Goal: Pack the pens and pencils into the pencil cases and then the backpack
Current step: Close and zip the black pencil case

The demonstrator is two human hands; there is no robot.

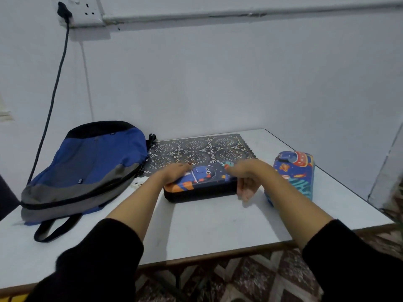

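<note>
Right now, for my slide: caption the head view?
Left hand and right hand on cartoon pencil case; backpack at left, second pencil case at right, white table.

- Place: a room in a home, used as a study corner.
- Small white table (207,223), wood-edged, against a bare painted wall (218,73).
- Lace-pattern mat (196,149), 12 o'clock on the table.
- Socket (87,9), 11 o'clock, cable (54,88) plugged in; surface pipe (239,13) alongside.
- Backpack (87,166), 9 o'clock.
- Patterned carpet (239,277), 6 o'clock.
</note>
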